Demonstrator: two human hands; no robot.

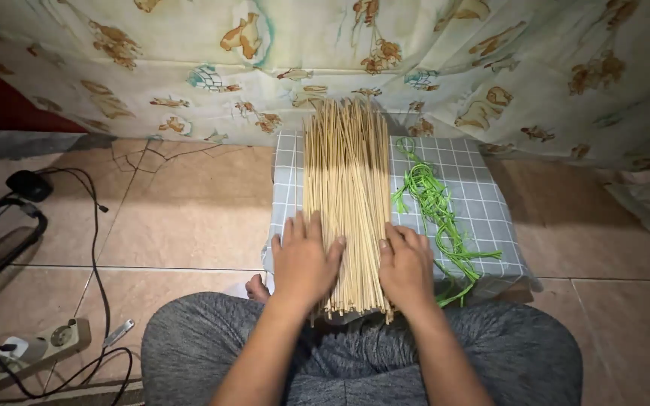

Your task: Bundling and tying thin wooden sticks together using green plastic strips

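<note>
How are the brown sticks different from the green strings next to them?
The sticks are pale tan and straight, lying side by side in a flat bundle; the green strings are bright and curly, in a loose tangle. The sticks make a much bigger pile than the strings. The left hand and right hand press on the sticks, while the strings lie untouched. Both rest on the checked cloth.

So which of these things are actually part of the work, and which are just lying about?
In hand: left hand and right hand flat on the bundle of thin sticks; green strips; checked cloth.

Lying about: power strip, black cables, patterned curtain.
</note>
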